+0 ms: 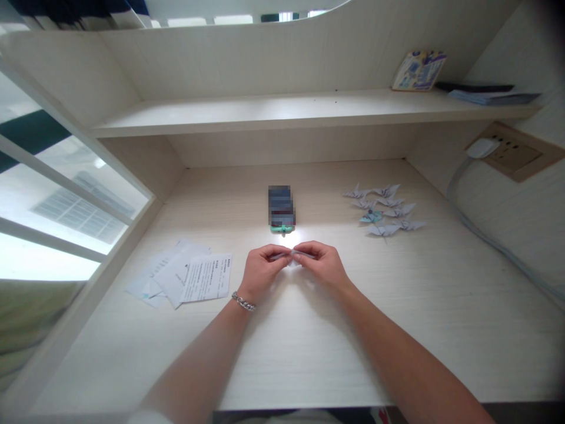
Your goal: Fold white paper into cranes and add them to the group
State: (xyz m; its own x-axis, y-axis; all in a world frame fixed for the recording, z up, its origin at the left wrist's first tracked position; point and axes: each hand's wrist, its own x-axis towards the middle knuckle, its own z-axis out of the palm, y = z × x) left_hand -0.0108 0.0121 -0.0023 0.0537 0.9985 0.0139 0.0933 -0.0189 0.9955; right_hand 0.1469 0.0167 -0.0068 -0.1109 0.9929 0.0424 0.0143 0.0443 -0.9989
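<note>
My left hand (261, 268) and my right hand (321, 262) meet at the middle of the pale wooden desk (309, 347), fingers pinched together on a small folded piece of paper (295, 255). The paper is mostly hidden between the fingertips. A chain bracelet (243, 302) sits on my left wrist. Just beyond the hands a phone (281, 207) stands on a green holder, its screen blurred.
Several folded paper cranes (387, 209) lie at the right back of the desk. Printed sheets (183, 280) lie to the left. A shelf (309, 109) above carries a colourful packet (418, 70) and dark flat items. A wall socket (507, 152) with a cable is on the right.
</note>
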